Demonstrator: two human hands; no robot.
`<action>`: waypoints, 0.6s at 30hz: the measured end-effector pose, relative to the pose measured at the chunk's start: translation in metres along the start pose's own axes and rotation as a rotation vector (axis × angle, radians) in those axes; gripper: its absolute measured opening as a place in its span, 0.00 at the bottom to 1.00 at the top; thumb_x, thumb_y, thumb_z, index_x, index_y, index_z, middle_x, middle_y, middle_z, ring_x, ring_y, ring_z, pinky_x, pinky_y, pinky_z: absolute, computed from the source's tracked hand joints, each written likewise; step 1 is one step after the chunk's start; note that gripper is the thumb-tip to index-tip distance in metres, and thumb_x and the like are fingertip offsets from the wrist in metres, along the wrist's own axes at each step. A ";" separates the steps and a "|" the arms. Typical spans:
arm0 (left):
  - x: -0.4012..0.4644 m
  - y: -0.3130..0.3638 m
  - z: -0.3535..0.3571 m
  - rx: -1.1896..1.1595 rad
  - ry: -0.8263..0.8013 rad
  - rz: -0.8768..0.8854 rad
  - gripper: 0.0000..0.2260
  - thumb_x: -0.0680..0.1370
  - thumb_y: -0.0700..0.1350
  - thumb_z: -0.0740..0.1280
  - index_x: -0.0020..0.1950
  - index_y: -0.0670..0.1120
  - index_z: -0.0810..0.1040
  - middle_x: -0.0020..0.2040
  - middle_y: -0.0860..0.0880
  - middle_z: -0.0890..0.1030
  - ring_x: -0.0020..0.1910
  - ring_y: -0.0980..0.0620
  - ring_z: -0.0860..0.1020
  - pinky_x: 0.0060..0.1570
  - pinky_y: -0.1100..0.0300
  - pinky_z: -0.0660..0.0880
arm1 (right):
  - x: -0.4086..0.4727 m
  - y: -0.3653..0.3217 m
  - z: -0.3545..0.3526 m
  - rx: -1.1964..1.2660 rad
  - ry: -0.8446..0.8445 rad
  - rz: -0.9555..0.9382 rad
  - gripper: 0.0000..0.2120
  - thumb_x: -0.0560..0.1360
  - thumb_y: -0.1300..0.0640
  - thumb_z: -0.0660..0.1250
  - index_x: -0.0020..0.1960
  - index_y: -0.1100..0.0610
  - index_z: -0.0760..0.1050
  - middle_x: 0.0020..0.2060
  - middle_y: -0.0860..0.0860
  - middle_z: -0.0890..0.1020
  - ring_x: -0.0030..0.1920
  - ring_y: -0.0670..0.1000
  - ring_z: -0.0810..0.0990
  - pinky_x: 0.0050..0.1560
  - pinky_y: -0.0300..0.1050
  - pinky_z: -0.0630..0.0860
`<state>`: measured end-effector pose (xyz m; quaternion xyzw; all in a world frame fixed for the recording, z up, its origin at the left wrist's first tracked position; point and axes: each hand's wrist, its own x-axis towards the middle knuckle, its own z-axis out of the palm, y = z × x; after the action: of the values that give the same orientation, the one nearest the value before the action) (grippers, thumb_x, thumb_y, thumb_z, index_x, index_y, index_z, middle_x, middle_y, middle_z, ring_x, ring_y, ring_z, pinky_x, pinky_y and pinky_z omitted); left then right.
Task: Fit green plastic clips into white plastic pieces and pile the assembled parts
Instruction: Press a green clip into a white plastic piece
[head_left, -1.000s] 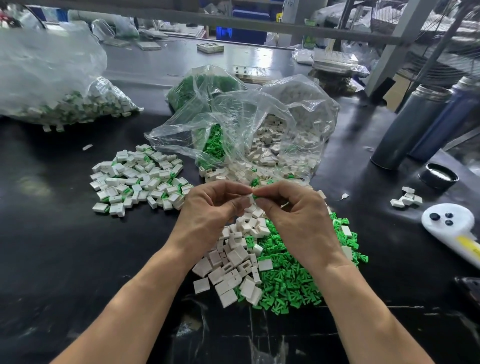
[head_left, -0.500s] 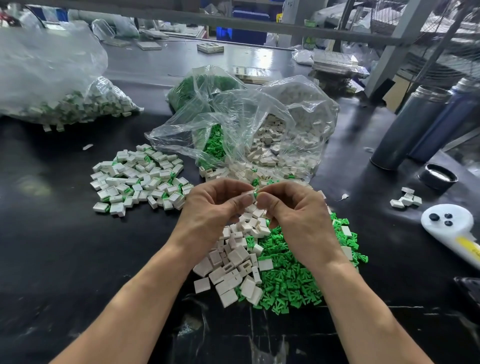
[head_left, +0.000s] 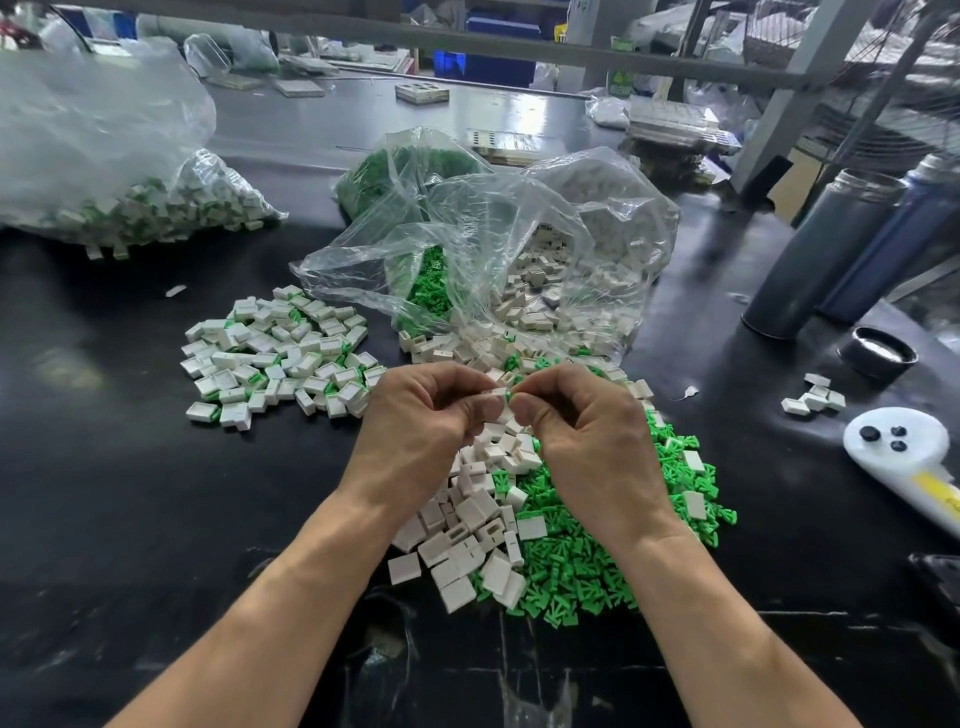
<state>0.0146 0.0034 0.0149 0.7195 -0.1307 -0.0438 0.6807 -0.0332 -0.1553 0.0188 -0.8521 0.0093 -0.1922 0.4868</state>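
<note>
My left hand (head_left: 415, 421) pinches a small white piece (head_left: 497, 393) between thumb and fingers. My right hand (head_left: 582, 426) pinches a green clip (head_left: 511, 396) right against that piece, fingertips of both hands meeting above the table. Under the hands lies a heap of loose white pieces (head_left: 467, 525) and a heap of green clips (head_left: 587, 566). The pile of assembled parts (head_left: 275, 358) lies to the left of my left hand.
An open clear bag (head_left: 519, 249) of white pieces and green clips lies behind the hands. A large bag of assembled parts (head_left: 104, 171) is at far left. Two metal flasks (head_left: 831, 244), a black lid (head_left: 879, 352) and a white handheld device (head_left: 904, 452) stand right.
The hands stay together at the same spot; the fingertips have closed a little further, the green clip now showing just beside the white piece.
</note>
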 end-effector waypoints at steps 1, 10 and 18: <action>0.000 0.000 0.000 0.018 -0.004 0.010 0.05 0.76 0.35 0.75 0.46 0.45 0.87 0.40 0.47 0.87 0.39 0.47 0.85 0.39 0.58 0.83 | 0.000 0.000 0.000 -0.012 0.004 -0.004 0.11 0.78 0.59 0.75 0.44 0.44 0.81 0.40 0.39 0.84 0.43 0.42 0.82 0.41 0.34 0.79; 0.000 -0.002 -0.001 0.180 -0.038 0.064 0.09 0.76 0.34 0.74 0.46 0.49 0.86 0.40 0.53 0.87 0.41 0.57 0.85 0.43 0.61 0.82 | 0.000 -0.002 -0.002 -0.147 -0.029 -0.051 0.03 0.78 0.61 0.74 0.48 0.54 0.84 0.38 0.43 0.83 0.40 0.43 0.81 0.41 0.36 0.77; -0.001 -0.002 0.002 -0.038 -0.013 0.009 0.08 0.77 0.32 0.72 0.45 0.43 0.87 0.37 0.44 0.85 0.34 0.50 0.79 0.38 0.56 0.80 | -0.001 0.001 0.002 0.133 0.016 0.079 0.06 0.77 0.60 0.75 0.45 0.49 0.84 0.37 0.42 0.85 0.36 0.41 0.82 0.37 0.33 0.75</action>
<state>0.0131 0.0018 0.0127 0.7057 -0.1373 -0.0479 0.6934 -0.0328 -0.1540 0.0167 -0.8153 0.0339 -0.1800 0.5494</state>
